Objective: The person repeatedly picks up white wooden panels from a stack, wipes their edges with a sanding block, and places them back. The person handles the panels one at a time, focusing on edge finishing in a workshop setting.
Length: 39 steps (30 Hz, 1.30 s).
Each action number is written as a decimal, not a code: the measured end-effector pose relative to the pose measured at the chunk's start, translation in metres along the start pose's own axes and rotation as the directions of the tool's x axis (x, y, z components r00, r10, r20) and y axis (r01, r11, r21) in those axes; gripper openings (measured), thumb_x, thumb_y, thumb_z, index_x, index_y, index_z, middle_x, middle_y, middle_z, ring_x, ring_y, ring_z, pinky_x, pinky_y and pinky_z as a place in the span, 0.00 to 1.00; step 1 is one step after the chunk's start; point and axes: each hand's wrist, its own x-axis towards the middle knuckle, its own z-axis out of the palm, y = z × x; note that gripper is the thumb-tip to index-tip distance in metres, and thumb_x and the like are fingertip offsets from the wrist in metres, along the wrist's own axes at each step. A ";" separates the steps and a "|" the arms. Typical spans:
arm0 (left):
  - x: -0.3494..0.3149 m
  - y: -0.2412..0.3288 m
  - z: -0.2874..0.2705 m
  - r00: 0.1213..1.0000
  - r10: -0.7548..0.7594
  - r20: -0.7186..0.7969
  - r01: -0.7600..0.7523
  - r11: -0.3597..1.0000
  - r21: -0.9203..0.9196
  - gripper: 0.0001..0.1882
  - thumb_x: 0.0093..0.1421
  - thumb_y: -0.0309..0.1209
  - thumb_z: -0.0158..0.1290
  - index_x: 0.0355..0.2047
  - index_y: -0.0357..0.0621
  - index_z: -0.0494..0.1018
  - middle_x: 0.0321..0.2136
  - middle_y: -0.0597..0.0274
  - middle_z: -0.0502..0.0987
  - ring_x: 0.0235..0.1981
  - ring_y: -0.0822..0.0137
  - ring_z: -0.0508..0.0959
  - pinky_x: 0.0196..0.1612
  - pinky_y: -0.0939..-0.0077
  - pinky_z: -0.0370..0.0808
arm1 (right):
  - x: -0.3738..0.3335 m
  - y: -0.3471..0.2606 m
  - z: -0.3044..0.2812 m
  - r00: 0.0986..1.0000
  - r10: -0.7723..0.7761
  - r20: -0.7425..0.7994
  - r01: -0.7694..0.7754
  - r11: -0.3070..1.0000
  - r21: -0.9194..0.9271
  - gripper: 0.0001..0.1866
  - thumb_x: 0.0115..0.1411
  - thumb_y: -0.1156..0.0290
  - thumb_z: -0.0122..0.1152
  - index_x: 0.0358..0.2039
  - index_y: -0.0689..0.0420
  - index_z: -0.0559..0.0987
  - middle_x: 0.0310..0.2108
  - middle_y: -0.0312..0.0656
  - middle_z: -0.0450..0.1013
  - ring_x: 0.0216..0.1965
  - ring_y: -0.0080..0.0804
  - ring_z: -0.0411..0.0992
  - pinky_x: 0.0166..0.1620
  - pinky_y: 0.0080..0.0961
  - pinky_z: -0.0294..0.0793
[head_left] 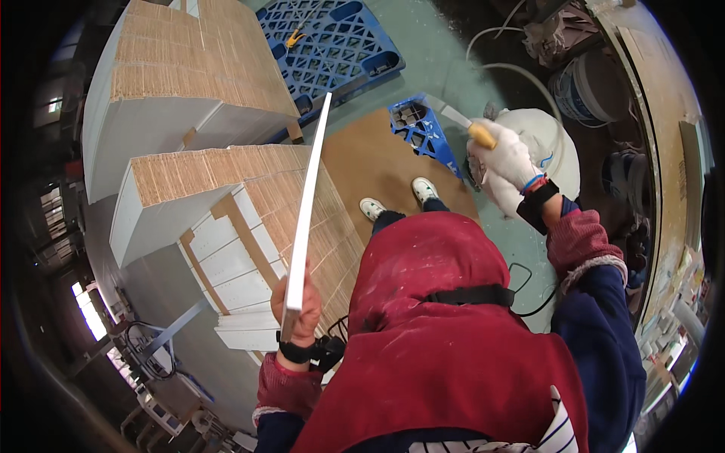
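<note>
My bare left hand [306, 311] is closed around the near end of a long white board [308, 200]. The board is seen almost edge-on and reaches away from me, its far end near the blue pallet. My right hand [510, 155], in a white glove, grips the yellowish handle of a putty knife [483, 136]. The knife's flat blade points up and to the left, apart from the board. Behind and below the gloved hand is a rounded white sack-like bundle [555, 147]; whether they touch I cannot tell.
Stacked white panels with brown edges [249, 170] stand at my left, with a second stack [196, 60] beyond. A blue plastic pallet [343, 49] lies ahead. Brown sheeting [362, 151] is under my feet. White buckets [593, 87], a hose [521, 69] and a workbench [664, 90] are at right.
</note>
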 end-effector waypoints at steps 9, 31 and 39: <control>-0.022 -0.001 -0.005 0.999 -0.003 0.054 -0.007 0.984 0.176 0.23 0.60 0.32 0.39 0.51 0.27 0.55 0.40 0.40 0.73 0.30 0.52 0.78 0.22 0.68 0.78 | 0.022 0.017 0.012 0.862 -0.379 0.337 0.499 0.750 -0.434 0.14 0.49 0.70 0.59 0.39 0.54 0.75 0.32 0.45 0.73 0.36 0.39 0.72 0.38 0.31 0.71; -0.214 -0.106 -0.035 0.648 0.700 -0.300 -0.368 0.633 0.681 0.31 0.47 0.30 0.48 0.53 0.30 0.60 0.43 0.50 0.73 0.41 0.61 0.75 0.45 0.70 0.71 | 0.066 0.065 0.005 0.716 0.039 0.698 0.582 0.518 -0.626 0.20 0.44 0.66 0.66 0.39 0.56 0.76 0.27 0.42 0.75 0.28 0.31 0.73 0.33 0.30 0.70; -0.230 -0.105 -0.089 0.212 0.968 -0.132 -0.686 0.244 0.685 0.30 0.48 0.31 0.49 0.52 0.32 0.62 0.43 0.52 0.73 0.41 0.61 0.75 0.45 0.69 0.72 | 0.071 0.010 0.107 0.665 0.095 0.741 0.588 0.545 -0.598 0.19 0.45 0.63 0.64 0.39 0.55 0.76 0.24 0.42 0.72 0.26 0.30 0.69 0.35 0.26 0.70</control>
